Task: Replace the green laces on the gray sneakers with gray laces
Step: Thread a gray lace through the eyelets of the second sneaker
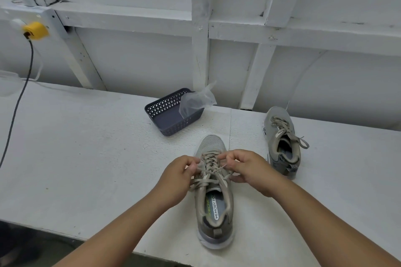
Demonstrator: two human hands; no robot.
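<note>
A gray sneaker [213, 206] stands on the white table [86, 147] right in front of me, toe pointing away. Its pale gray-beige lace [209, 163] runs through the eyelets, and loose ends lie across the tongue. My left hand [179, 174] pinches a lace strand at the shoe's left side. On the other side, my right hand [247, 169] pinches another strand. A second gray sneaker [282, 143] lies farther right, laced, with its ends trailing loose.
A dark blue perforated basket [167, 115] sits behind the near shoe, holding a clear plastic bag [196, 102]. A yellow plug [35, 30] with a dark cable [19, 97] hangs at the far left. The white framed wall rises behind the table; its front edge is near me.
</note>
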